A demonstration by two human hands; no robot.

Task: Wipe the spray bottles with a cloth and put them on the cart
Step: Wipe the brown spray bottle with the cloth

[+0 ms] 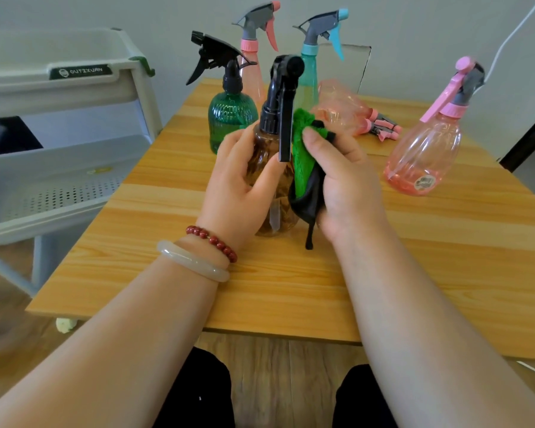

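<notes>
My left hand (244, 183) grips a brown spray bottle (277, 183) with a black trigger head, upright over the wooden table (260, 288). Against the bottle's right side my right hand (337, 177) holds a green cloth with black edging (303, 162). Behind stand a dark green bottle (230, 114), a tall pink bottle (255, 44) and a tall teal bottle (309, 75). A pink bottle (349, 111) lies on its side. Another pink bottle (426, 149) stands at the right. The white cart (59, 125) is at the left.
The cart's perforated middle shelf (62, 196) sits beside the table's left edge, and a dark item (10, 134) lies on it. A white cable (513, 35) runs down the wall at the right. My knees show below the table's near edge.
</notes>
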